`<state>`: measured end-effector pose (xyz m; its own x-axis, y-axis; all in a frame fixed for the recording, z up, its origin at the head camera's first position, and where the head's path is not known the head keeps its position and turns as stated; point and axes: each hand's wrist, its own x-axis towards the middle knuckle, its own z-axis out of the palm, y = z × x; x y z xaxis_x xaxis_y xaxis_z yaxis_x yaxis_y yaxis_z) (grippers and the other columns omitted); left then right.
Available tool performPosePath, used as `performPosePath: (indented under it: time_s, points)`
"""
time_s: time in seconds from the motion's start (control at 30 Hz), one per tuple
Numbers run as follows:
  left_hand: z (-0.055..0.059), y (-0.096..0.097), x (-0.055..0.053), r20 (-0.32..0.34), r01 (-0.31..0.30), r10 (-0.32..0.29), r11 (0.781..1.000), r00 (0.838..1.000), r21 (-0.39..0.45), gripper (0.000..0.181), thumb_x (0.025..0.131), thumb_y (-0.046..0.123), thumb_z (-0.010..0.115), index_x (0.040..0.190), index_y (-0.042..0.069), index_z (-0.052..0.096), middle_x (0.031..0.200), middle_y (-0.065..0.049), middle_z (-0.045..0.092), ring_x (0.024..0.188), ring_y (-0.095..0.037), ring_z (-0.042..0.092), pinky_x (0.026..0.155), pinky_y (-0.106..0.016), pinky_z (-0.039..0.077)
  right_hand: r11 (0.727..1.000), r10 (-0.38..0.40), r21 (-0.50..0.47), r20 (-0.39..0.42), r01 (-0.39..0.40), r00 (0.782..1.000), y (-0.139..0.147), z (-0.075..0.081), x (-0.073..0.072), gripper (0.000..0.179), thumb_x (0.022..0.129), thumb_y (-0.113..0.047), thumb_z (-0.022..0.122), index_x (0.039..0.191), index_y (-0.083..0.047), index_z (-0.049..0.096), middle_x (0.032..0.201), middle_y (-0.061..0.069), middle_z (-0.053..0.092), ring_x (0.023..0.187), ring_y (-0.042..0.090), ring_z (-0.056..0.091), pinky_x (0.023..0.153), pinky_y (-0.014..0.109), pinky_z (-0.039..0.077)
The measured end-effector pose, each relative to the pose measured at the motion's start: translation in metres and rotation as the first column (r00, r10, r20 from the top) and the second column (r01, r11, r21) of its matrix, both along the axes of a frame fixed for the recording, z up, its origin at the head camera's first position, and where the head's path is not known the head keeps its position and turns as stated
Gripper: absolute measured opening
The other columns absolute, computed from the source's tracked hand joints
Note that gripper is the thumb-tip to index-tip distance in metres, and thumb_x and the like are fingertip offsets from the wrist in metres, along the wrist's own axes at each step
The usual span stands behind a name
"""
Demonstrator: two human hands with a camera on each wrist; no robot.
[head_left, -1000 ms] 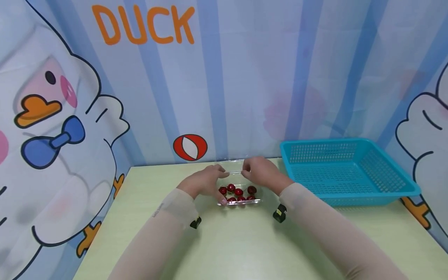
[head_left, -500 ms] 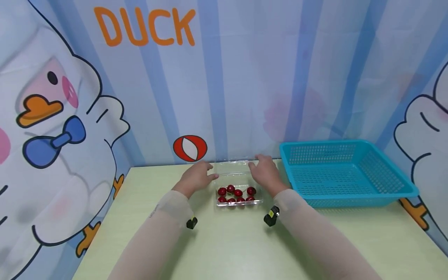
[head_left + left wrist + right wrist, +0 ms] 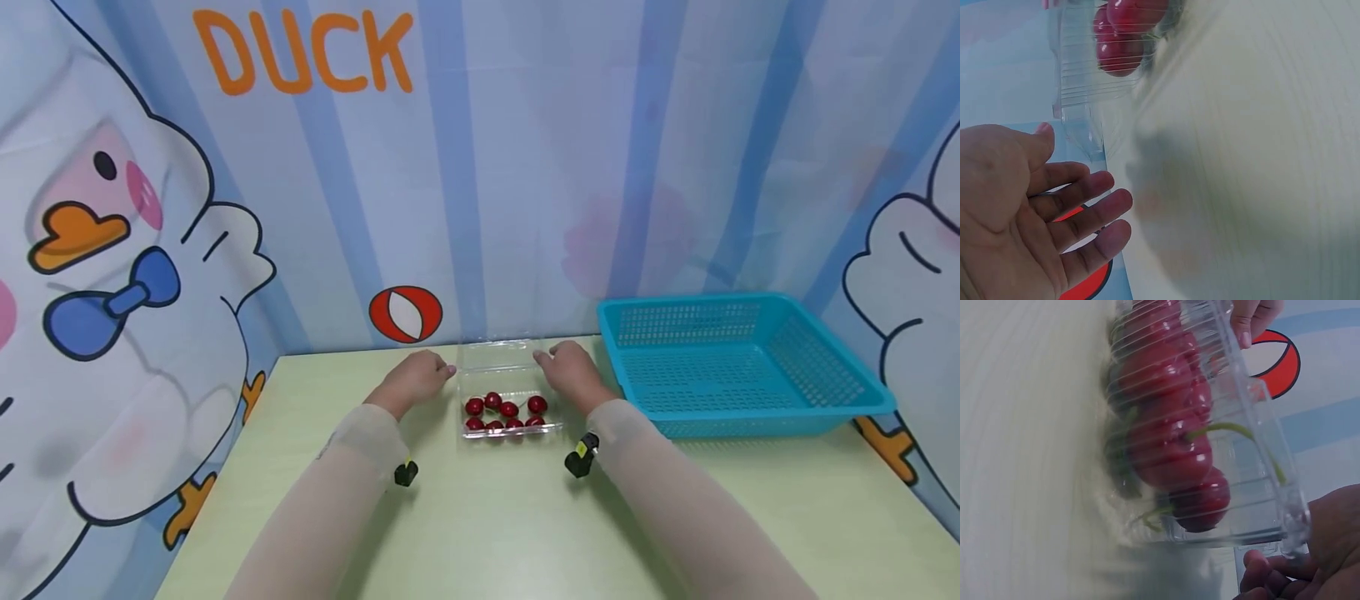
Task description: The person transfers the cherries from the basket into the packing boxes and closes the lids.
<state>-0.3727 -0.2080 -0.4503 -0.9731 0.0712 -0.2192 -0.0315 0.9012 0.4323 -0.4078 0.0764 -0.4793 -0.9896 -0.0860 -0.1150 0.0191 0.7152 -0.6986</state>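
A clear plastic clamshell box [image 3: 555,427] stands on the table, its lid [image 3: 498,356] folded open toward the back curtain. Several dark red cherries [image 3: 509,409] lie in the base, some with green stems [image 3: 1225,427]. My left hand [image 3: 414,379] is just left of the lid. Its fingers are spread and relaxed in the left wrist view, with nothing between them. At the lid's right edge is my right hand [image 3: 573,372], thumb pointing at the lid. The right wrist view shows its fingers [image 3: 1260,575] loosely curled beyond the box's corner.
A blue perforated plastic basket [image 3: 750,421] stands on the right of the pale table [image 3: 480,517], close to my right hand. A duck-printed curtain [image 3: 525,167] rises right behind the table's back edge.
My right hand has left the area above the box and moved to the lid's right side. My left hand has drawn back leftward from over the cherries. Box and cherries stay put.
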Motion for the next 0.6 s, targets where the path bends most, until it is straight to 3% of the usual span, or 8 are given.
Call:
performPosePath:
  time_s: [0.13, 0.23, 0.37, 0.6]
  points:
    - [-0.0031, -0.0021, 0.0004, 0.014, 0.018, -0.018, 1.000, 1.000, 0.010, 0.054, 0.121, 0.040, 0.053, 0.154, 0.000, 0.067, 0.150, -0.016, 0.073, 0.122, -0.029, 0.066, 0.118, -0.053, 0.057, 0.999, 0.021, 0.030, 0.037, -0.022, 0.999, -0.0017, 0.0046, 0.0028, 0.069, 0.119, -0.043, 0.056, 0.158, 0.014, 0.055, 0.165, 0.032, 0.057, 0.155, 0.049, 0.056, 0.130, 0.060, 0.049]
    - [-0.0035, -0.0025, 0.0002, 0.019, 0.036, -0.036, 0.999, 0.999, 0.020, 0.055, 0.122, 0.040, 0.052, 0.155, -0.002, 0.066, 0.148, -0.017, 0.073, 0.120, -0.030, 0.065, 0.117, -0.052, 0.057, 0.996, 0.049, 0.071, 0.051, -0.053, 0.998, -0.0023, 0.0081, 0.0039, 0.070, 0.118, -0.043, 0.058, 0.155, 0.016, 0.056, 0.162, 0.033, 0.060, 0.148, 0.047, 0.063, 0.125, 0.057, 0.055]
    - [-0.0015, -0.0019, 0.0010, 0.011, 0.051, -0.052, 0.998, 0.999, 0.027, 0.054, 0.122, 0.038, 0.051, 0.154, -0.002, 0.067, 0.147, -0.018, 0.073, 0.120, -0.030, 0.065, 0.118, -0.053, 0.057, 0.997, 0.051, 0.056, 0.060, -0.054, 0.997, -0.0025, 0.0094, 0.0044, 0.068, 0.117, -0.041, 0.061, 0.156, 0.014, 0.057, 0.159, 0.032, 0.063, 0.141, 0.043, 0.068, 0.122, 0.054, 0.057]
    - [0.0017, -0.0008, 0.0015, -0.006, 0.093, -0.092, 0.995, 0.996, 0.022, 0.056, 0.120, 0.036, 0.057, 0.159, -0.003, 0.061, 0.160, -0.023, 0.066, 0.151, -0.042, 0.062, 0.130, -0.058, 0.049, 0.998, 0.042, -0.038, 0.013, -0.041, 0.999, -0.0034, 0.0071, 0.0058, 0.060, 0.116, -0.032, 0.066, 0.159, 0.007, 0.053, 0.158, 0.031, 0.061, 0.143, 0.043, 0.064, 0.120, 0.055, 0.056]
